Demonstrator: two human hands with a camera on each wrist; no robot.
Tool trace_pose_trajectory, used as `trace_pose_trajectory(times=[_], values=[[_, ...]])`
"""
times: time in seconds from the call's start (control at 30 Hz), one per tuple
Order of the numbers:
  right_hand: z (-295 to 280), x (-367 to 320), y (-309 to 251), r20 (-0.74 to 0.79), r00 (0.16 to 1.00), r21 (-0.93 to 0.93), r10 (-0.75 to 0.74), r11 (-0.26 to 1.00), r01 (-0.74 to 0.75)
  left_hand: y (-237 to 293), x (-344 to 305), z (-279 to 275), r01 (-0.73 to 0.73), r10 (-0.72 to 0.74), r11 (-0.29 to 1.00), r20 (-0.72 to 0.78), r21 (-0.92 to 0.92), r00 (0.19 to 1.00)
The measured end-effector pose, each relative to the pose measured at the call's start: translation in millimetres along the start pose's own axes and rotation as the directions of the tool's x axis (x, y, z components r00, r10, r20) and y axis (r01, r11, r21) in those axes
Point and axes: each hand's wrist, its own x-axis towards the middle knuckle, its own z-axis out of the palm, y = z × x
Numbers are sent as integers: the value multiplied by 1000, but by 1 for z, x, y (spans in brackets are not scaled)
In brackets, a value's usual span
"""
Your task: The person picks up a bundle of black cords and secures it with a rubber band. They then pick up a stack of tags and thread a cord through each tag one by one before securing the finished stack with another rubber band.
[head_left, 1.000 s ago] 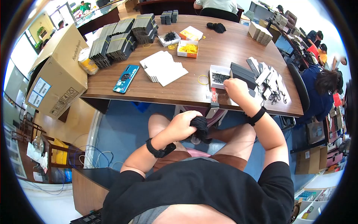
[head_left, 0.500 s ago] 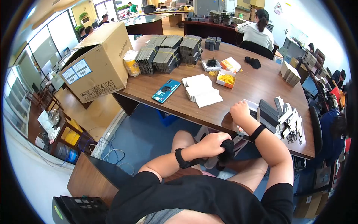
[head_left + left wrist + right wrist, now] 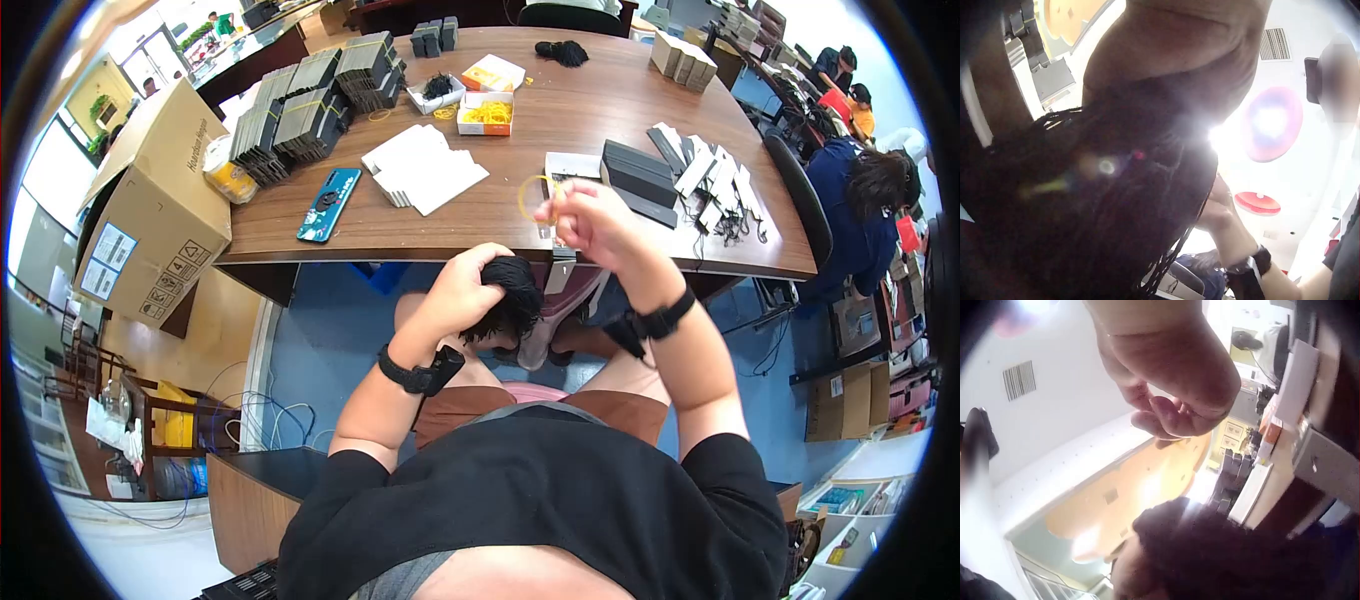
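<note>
Over the lap in the head view, my left hand (image 3: 467, 292) grips a thick bundle of black cords (image 3: 514, 300), whose loose ends hang down. That dark bundle (image 3: 1104, 194) fills much of the left wrist view. My right hand (image 3: 598, 228) is raised by the table's front edge, with thumb and fingers pinching a thin yellow rubber band (image 3: 522, 200). Curled fingertips of the right hand (image 3: 1166, 419) also show in the right wrist view, above the dark bundle. Behind the right hand, a white box (image 3: 574, 160) is partly covered by it.
Right of the white box lie dark grey card stacks (image 3: 638, 178) and white strips with black cords (image 3: 715, 190). Further left are white cards (image 3: 425, 170), a blue phone (image 3: 330, 205) and a box of yellow rubber bands (image 3: 487, 115). A large carton (image 3: 155, 200) stands at the left.
My right hand has come away from the white box, back toward the bundle, now with the yellow rubber band that lay on the table. The left hand keeps its grip; the head view has swung.
</note>
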Motion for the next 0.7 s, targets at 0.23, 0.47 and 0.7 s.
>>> trace_pose_trajectory(times=[0.23,0.47,0.7], values=[[-22,-66,49,121,992,489,-42,872,-23,-10,10,8,29,-25,997,63,-67,998],[-10,-84,38,162,985,88,63,993,-78,-9,10,21,-14,14,1000,13,-2,1000],[35,-82,22,166,885,-978,-435,40,203,-4,5,34,-31,63,942,-84,334,994]])
